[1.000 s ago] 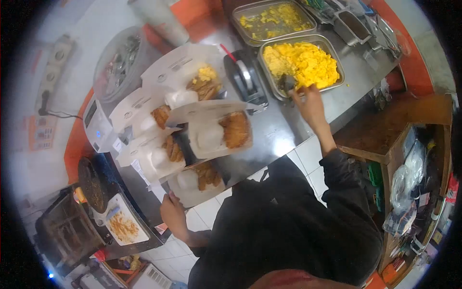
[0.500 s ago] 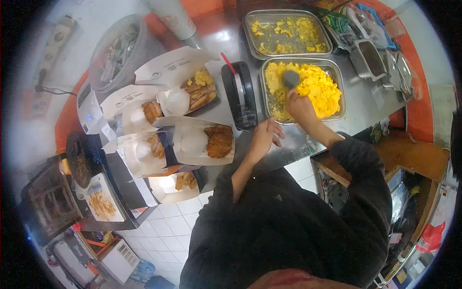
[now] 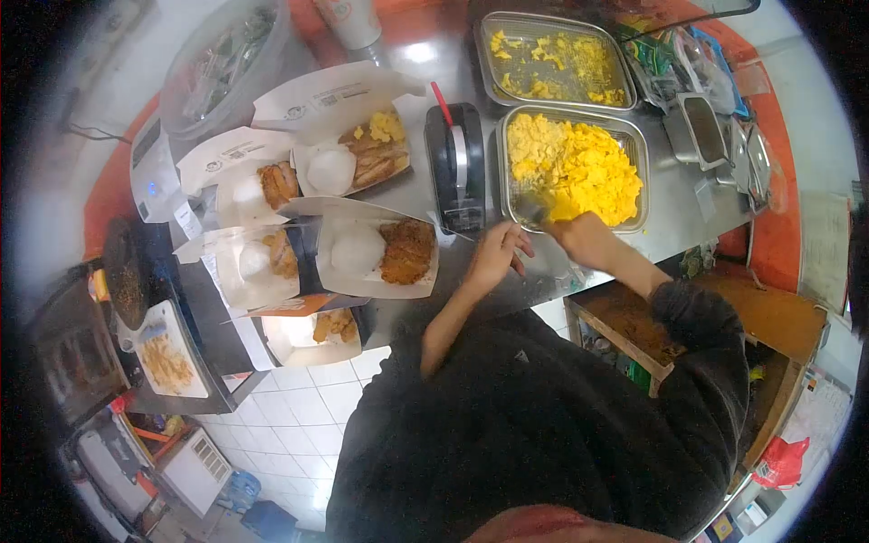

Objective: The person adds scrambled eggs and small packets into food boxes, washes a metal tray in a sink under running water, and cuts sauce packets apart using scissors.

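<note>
My right hand point(image 3: 584, 241) is closed around a spoon with a dark rounded head point(image 3: 534, 208); most of its handle is hidden in my fist. The spoon's head is low at the near left corner of a metal tray point(image 3: 644, 145) with scrambled egg point(image 3: 593, 167). My left hand point(image 3: 498, 253) is beside that tray's near left corner, over the counter edge. It holds nothing, and its fingers are loosely bent and apart. Left of the tray lies a long black container point(image 3: 442, 172) with a red-tipped utensil point(image 3: 441, 101) on it.
Several open paper boxes point(image 3: 312, 262) with rice and fried chicken crowd the counter's left side. Behind the egg stands a second metal tray point(image 3: 493, 72) with scattered egg bits. A metal container point(image 3: 695, 131) is at the right, and a clear tub point(image 3: 195, 109) at the far left.
My right hand has drawn the spoon from the egg's upper middle toward the tray's near left corner. My left hand stays about where it was. The whole view has shifted slightly.
</note>
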The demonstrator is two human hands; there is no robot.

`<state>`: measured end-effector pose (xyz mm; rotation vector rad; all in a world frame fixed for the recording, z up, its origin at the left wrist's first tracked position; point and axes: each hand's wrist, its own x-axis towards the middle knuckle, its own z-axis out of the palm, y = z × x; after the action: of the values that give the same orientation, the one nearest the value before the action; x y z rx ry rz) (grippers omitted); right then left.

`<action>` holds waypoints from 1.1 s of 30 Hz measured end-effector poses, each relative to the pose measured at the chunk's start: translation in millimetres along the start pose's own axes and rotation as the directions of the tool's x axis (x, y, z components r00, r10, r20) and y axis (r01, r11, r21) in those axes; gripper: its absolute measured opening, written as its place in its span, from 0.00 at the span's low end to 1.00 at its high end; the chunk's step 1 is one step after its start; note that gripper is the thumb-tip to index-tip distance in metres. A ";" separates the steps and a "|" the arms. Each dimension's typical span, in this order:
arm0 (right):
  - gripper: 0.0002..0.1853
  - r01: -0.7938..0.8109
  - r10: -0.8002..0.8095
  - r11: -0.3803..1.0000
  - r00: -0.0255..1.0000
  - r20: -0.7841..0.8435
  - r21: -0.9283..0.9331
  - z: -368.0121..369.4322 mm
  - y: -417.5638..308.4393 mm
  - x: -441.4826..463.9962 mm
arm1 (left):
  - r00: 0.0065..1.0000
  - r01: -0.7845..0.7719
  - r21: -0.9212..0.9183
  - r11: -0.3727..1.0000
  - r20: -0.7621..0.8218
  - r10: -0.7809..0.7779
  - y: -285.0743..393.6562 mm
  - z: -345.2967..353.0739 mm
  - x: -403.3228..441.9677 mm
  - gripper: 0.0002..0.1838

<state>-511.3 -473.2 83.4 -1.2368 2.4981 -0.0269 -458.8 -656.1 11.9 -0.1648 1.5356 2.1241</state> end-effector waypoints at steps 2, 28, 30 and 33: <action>0.12 -0.105 0.119 0.957 0.992 -0.034 0.270 -4.6 14.2 0.1 | 1.000 0.011 -0.012 1.000 0.009 -0.011 0.2 1.8 -2.4 0.16; 0.16 0.145 0.428 -0.557 0.894 0.133 0.818 -13.5 -164.6 -3.1 | 0.946 -0.282 0.166 0.945 0.211 0.245 -27.6 -11.7 -79.7 0.10; 0.18 0.025 0.398 -0.055 0.918 -0.001 0.998 2.6 -165.5 26.5 | 0.948 -0.270 0.167 0.948 0.216 0.232 -29.7 -16.2 -84.4 0.11; 0.24 -0.086 0.406 0.766 0.833 -0.376 0.637 46.3 -173.9 75.6 | 0.971 -0.133 0.135 0.982 0.217 0.102 -32.2 -24.7 -85.9 0.11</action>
<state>-405.2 -632.9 46.7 -0.6534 2.7008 -1.1198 -374.4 -699.6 8.6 0.2007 1.6028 2.0312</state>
